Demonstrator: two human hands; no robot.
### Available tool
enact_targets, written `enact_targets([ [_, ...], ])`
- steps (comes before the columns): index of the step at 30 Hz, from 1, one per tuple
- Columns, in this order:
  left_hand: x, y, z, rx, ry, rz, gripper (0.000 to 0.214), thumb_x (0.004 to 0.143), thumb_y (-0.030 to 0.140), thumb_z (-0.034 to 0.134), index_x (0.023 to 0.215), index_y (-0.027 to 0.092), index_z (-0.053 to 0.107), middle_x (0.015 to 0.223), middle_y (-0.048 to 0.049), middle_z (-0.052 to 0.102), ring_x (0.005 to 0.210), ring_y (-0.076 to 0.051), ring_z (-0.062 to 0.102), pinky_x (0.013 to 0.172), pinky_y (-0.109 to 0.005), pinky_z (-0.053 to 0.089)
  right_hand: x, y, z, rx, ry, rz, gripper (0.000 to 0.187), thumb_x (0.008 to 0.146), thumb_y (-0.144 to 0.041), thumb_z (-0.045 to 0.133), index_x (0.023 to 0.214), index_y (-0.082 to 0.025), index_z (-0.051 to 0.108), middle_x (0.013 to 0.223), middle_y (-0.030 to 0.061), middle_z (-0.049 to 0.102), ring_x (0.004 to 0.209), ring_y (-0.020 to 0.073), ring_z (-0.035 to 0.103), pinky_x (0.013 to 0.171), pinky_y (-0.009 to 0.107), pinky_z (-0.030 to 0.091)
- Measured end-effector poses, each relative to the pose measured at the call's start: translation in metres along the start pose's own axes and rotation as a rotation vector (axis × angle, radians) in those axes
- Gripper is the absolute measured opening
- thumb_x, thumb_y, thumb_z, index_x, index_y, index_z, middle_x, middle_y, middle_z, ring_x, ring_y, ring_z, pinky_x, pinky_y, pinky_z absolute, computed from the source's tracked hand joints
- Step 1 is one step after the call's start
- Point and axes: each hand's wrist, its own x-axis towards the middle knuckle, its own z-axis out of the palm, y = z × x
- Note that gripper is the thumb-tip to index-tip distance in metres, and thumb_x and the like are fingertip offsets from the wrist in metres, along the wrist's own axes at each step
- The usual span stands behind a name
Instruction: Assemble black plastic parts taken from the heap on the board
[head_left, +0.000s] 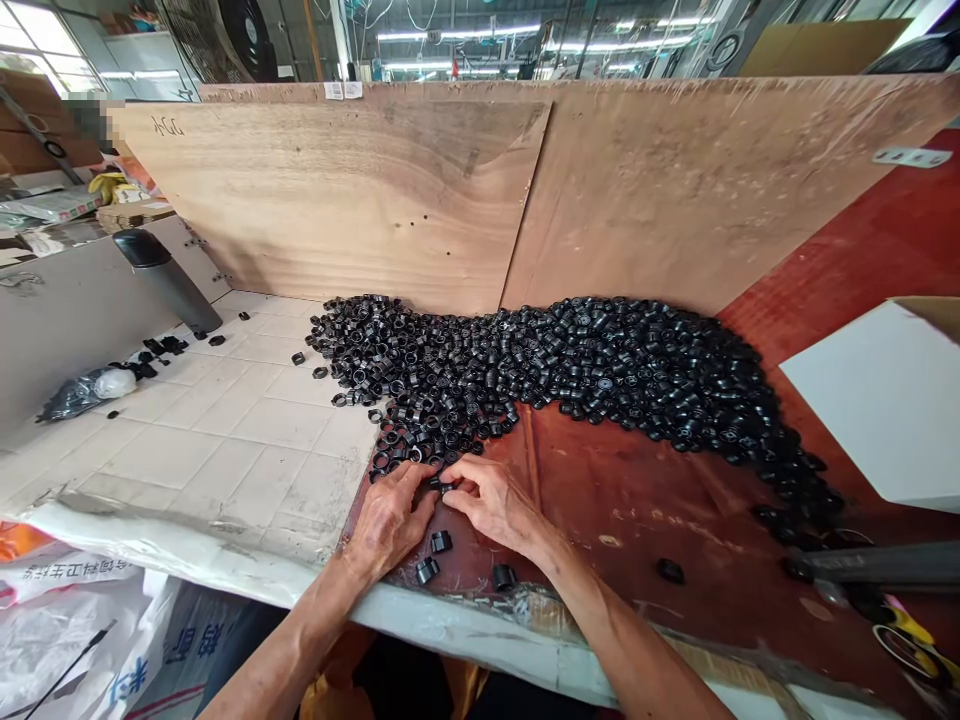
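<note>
Both of my hands meet at the near edge of a long heap of small black plastic rings and caps (600, 360). My left hand (391, 515) has its thumb and fingers closed on a small black plastic part (444, 486). From the other side, my right hand (491, 500) pinches the same part between thumb and fingertips. Fingers cover much of it, so its exact shape is hidden. Just below the hands lie loose black caps (427, 570) on the red-brown surface (600, 490). Open rings (382, 462) touch or nearly touch my left fingers.
A wooden board (360, 190) walls off the back. At left stand a grey bottle (169, 285) and a plastic bag of black parts (75, 395). On the right are a white box (877, 400), a grey bar-like tool (877, 565) and yellow-handled scissors (911, 630).
</note>
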Motion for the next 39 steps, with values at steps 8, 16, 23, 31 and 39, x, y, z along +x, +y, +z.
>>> enact_targets([
  [8, -0.002, 0.001, -0.002, -0.484, -0.037, -0.214, 0.022, 0.092, 0.026, 0.069, 0.113, 0.021, 0.070, 0.100, -0.0035, 0.079, 0.087, -0.019, 0.076, 0.082, -0.031, 0.062, 0.000, -0.013, -0.005, 0.212, 0.065, 0.062, 0.014, 0.084, -0.019, 0.067, 0.098, -0.021, 0.070, 0.084, -0.0004, 0.072, 0.071, 0.0151, 0.068, 0.066, 0.025, 0.053],
  [16, -0.006, -0.008, 0.001, -0.515, -0.007, -0.134, 0.025, 0.094, 0.034, 0.071, 0.117, 0.024, 0.074, 0.118, -0.0064, 0.075, 0.101, -0.021, 0.075, 0.096, -0.037, 0.063, -0.003, -0.009, 0.002, 0.120, 0.065, -0.054, 0.014, 0.097, -0.032, 0.063, 0.106, -0.022, 0.063, 0.071, -0.0026, 0.067, 0.062, 0.0144, 0.065, 0.063, 0.024, 0.051],
  [23, -0.005, -0.006, -0.001, -0.531, -0.014, -0.142, 0.023, 0.094, 0.026, 0.069, 0.117, 0.025, 0.073, 0.117, -0.0042, 0.075, 0.101, -0.019, 0.074, 0.094, -0.033, 0.062, -0.004, -0.012, -0.004, -0.042, 0.078, -0.199, 0.009, 0.096, -0.021, 0.062, 0.103, -0.021, 0.068, 0.085, 0.0028, 0.071, 0.076, 0.0180, 0.067, 0.073, 0.028, 0.052],
  [31, -0.007, -0.008, -0.003, -0.415, 0.008, -0.073, 0.023, 0.095, 0.025, 0.069, 0.118, 0.025, 0.073, 0.116, -0.0037, 0.076, 0.107, -0.020, 0.073, 0.099, -0.034, 0.059, -0.003, -0.012, 0.000, -0.082, 0.093, -0.154, 0.019, 0.102, -0.023, 0.058, 0.087, -0.020, 0.069, 0.070, 0.0006, 0.065, 0.067, 0.0171, 0.064, 0.068, 0.028, 0.048],
  [39, -0.007, -0.006, -0.003, -0.456, -0.010, -0.115, 0.022, 0.095, 0.025, 0.068, 0.117, 0.025, 0.073, 0.115, -0.0034, 0.076, 0.102, -0.020, 0.074, 0.094, -0.033, 0.060, -0.005, -0.013, 0.001, -0.063, 0.152, -0.191, 0.014, 0.101, -0.031, 0.059, 0.104, -0.020, 0.067, 0.078, 0.0019, 0.067, 0.068, 0.0166, 0.062, 0.066, 0.026, 0.048],
])
